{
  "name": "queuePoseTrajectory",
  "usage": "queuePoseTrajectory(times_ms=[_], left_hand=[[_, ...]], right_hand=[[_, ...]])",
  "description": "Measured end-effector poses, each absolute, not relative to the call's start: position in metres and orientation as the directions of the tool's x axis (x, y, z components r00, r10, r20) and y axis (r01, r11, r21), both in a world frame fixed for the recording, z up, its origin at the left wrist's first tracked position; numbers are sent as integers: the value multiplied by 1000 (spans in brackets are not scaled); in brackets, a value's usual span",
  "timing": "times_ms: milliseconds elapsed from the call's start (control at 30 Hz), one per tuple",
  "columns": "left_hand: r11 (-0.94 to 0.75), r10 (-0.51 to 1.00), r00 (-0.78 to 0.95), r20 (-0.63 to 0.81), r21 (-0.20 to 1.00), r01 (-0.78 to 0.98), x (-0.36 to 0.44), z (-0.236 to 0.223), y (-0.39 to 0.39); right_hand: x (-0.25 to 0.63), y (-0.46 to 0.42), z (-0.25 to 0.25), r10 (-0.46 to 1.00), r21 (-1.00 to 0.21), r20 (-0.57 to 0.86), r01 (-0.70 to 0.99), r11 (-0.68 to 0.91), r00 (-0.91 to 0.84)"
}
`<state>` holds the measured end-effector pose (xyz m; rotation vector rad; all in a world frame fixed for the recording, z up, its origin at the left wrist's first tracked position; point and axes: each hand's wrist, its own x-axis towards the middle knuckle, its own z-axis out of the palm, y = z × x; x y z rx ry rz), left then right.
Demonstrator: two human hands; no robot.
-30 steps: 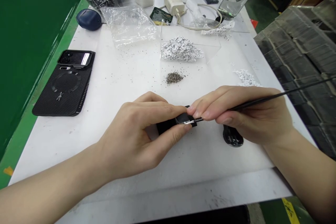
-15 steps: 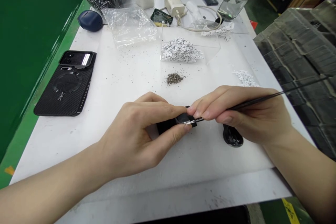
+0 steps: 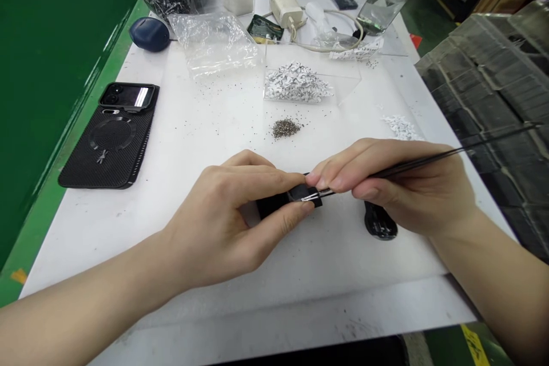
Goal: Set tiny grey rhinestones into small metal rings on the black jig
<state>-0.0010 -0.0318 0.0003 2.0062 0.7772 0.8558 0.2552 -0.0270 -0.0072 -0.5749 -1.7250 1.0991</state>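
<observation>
My left hand [image 3: 227, 220] pinches a small black part [image 3: 278, 202] between thumb and fingers, just above the white table [image 3: 206, 126]. My right hand [image 3: 403, 186] grips thin black tweezers [image 3: 429, 161], whose long shaft runs out to the right. Their silver tips touch the top of the black part at my left fingertips. Something tiny may sit between the tips, but I cannot make it out. A small glossy black piece [image 3: 380, 223] lies on the table under my right hand.
A little heap of dark specks [image 3: 285, 127] and a clear tray of small white pieces [image 3: 295, 83] lie beyond my hands. More white bits [image 3: 401, 126] sit at the right. A black phone [image 3: 111, 137] rests at the left. Plastic bags, a charger and a bottle crowd the far edge.
Both hands stay in place; the tweezer tips have shifted very slightly on the black part. The view has drifted a little.
</observation>
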Motion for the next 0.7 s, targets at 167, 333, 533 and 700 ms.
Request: queuePoseTrajectory(times_ms=[167,333,533,700], left_hand=[[-488,756,582,301,852,192,-1,-1,-32],[-498,754,579,310,845,196,-1,-2,-32],[-490,744,617,257,837,243,-3,4,-31],[-499,744,597,300,844,197,-3,0,-31]], right_hand=[[258,-29,-7,776,-882,463,-131,454,-428],[259,-31,-8,780,-877,464,-98,469,-420],[259,-30,-7,779,-872,463,-62,485,-424],[259,-32,-6,785,-878,456,-66,475,-420]])
